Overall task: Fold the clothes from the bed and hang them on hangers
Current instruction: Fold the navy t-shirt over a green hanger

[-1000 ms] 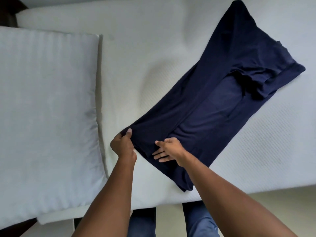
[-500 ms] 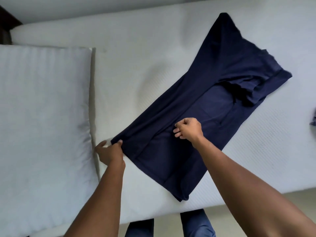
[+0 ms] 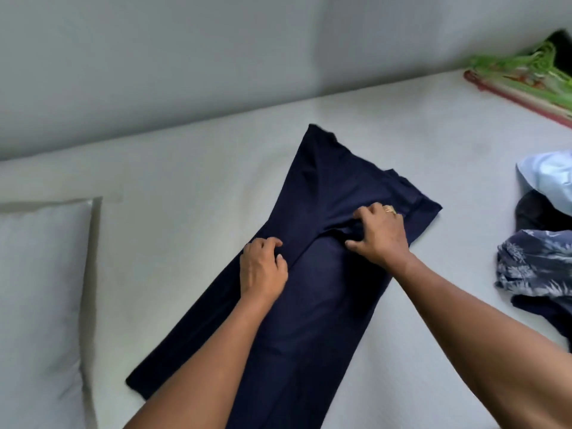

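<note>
- Head view: the left hand (image 3: 263,269) lies on the left part of the navy garment (image 3: 312,305), fingers curled and thumb drawn in, pinching a small fold of the cloth.
- The right hand (image 3: 381,235) is further up the garment, near its wide end. Its thumb is spread wide and its fingers are bent, gripping a bunch of gathered fabric; a ring (image 3: 389,209) shows on one finger.
- The two hands are apart, both on the same garment.
- The navy garment lies flat and slanted across the white bed (image 3: 185,187), beside a pillow (image 3: 40,289).
- Both forearms cover the garment's near part, and its lower end is cut off by the frame.
- At the right edge, a light blue shirt (image 3: 549,181) and a patterned garment (image 3: 537,261) are partly out of frame.
- Green hangers (image 3: 523,68) at the far corner are blurred.
</note>
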Demonstrator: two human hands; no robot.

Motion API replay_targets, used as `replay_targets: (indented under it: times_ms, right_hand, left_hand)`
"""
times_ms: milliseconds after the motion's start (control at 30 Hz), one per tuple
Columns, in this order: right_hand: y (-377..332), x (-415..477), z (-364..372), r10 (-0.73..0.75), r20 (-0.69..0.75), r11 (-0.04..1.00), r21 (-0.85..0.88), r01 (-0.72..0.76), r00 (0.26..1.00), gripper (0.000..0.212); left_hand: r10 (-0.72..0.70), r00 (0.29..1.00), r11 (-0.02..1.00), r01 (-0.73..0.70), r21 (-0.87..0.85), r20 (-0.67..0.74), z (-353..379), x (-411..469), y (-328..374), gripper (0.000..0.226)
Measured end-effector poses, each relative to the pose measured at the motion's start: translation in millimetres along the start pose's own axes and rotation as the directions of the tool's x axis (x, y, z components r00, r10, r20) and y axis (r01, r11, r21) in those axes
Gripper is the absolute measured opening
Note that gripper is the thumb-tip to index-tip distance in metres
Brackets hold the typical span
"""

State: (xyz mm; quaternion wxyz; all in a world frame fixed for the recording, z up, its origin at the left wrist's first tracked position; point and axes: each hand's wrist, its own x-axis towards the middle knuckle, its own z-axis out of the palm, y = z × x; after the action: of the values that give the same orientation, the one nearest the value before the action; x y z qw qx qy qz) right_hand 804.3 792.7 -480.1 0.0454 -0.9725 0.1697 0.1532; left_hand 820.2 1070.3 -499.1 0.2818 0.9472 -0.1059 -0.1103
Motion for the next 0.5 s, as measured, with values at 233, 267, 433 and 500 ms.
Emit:
replay_targets:
  times_ms: [233,267,433,500]
  right_hand:
    - [9.6,7.4,5.4,-0.227,-0.288,0.947,0.156,0.280,0.930,0.019]
    - [7.8,4.5,3.8,-0.244,-0.300,0.928,0.205,0.312,0.922,0.022]
    - [48.2,49.6,-1.6,0.273,-0.259,0.874,0.469,-0.127,0.926,0.033]
    - [62.1,67.0,-1.4,0.408,-0.070,0.827,0.450,-0.336,0.910,0.054]
  left_hand:
    - [-0.108,0.994,0.992,0.108,0.063,0.001,19.8,171.1,48.1,0.037]
    - [-0.153,0.988,0.987,0.151,0.050,0.035,20.8,194.4,52.3,0.042]
    - [-0.291,0.947,0.949,0.304,-0.088,0.136,33.0,277.2,80.8,0.038]
    - [-0.313,0.942,0.936,0.328,-0.131,0.121,37.6,292.1,93.3,0.029]
